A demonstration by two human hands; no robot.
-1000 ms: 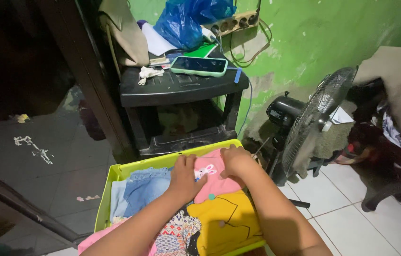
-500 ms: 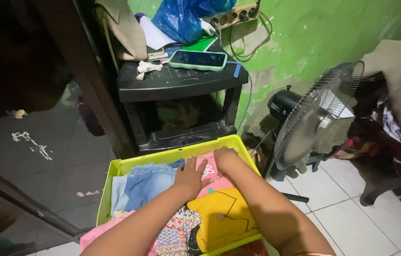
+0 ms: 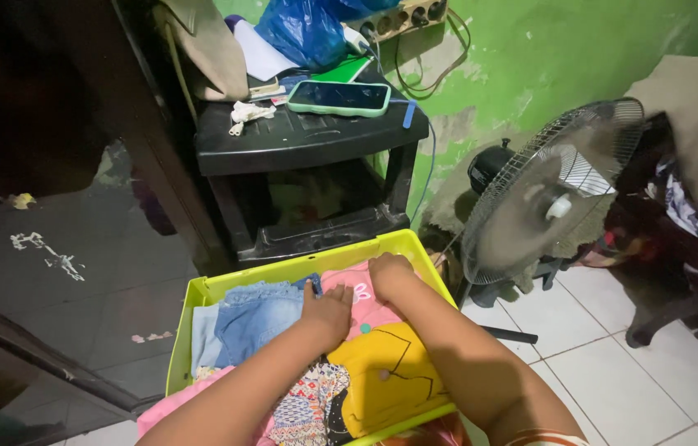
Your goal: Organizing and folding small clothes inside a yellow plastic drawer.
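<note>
We press both hands flat, side by side, on the pink shirt [image 3: 363, 299] at the far end of the green bin [image 3: 283, 271]: left hand [image 3: 326, 314] on its left edge, right hand [image 3: 390, 277] farther back.

1. Black plastic two-tier shelf stand [image 3: 299, 149]: on its top, a phone in a mint-green case [image 3: 339, 97] near the right edge, a crumpled white scrap [image 3: 243, 114] near the left edge.
2. White tiled floor [image 3: 613, 388]: carries the lime-green plastic bin [image 3: 283, 272] and a standing grey wire-guard fan [image 3: 543, 194].
</note>
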